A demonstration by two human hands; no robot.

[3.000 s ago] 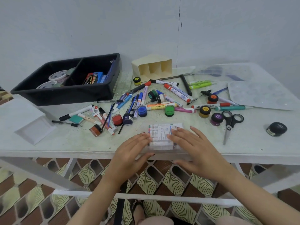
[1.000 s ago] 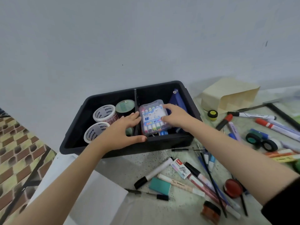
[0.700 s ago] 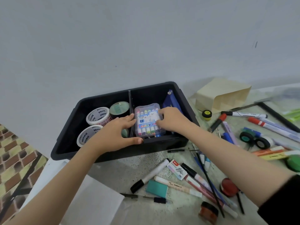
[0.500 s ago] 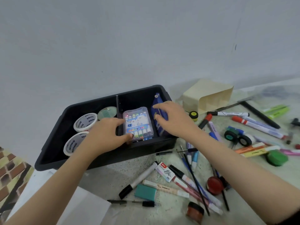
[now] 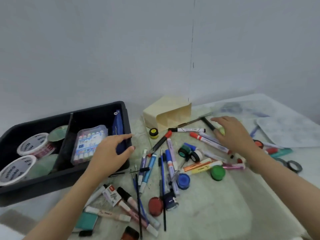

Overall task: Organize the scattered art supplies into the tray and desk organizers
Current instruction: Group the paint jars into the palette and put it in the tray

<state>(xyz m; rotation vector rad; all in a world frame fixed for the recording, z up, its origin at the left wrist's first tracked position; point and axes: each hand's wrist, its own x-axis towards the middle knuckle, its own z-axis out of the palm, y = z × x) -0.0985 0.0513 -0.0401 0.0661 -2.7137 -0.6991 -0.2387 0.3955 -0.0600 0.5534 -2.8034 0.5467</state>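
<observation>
The black tray (image 5: pixel 39 185) sits at the left, with tape rolls (image 5: pixel 32 144) in its left compartment. The clear marker case (image 5: pixel 90 144) lies in its right compartment beside a blue pouch (image 5: pixel 118 126). My left hand (image 5: pixel 110 155) hovers open over the tray's right front corner, holding nothing. My right hand (image 5: pixel 232 133) is open, fingers spread, above the green highlighters (image 5: pixel 221 130) and markers at the right. A cream desk organizer (image 5: pixel 170 112) lies on its side at the back.
Markers, pens, brushes, small paint jars (image 5: pixel 217 172) and tape rings (image 5: pixel 190 153) lie scattered across the table's middle. Scissors (image 5: pixel 292 165) lie at the right edge. A clear plastic palette (image 5: pixel 285 129) rests at the back right. The wall stands close behind.
Both hands let go of the marker case, which now lies in the tray's right compartment. My right hand has swung right over the highlighters; my left has drawn back to the tray's corner.
</observation>
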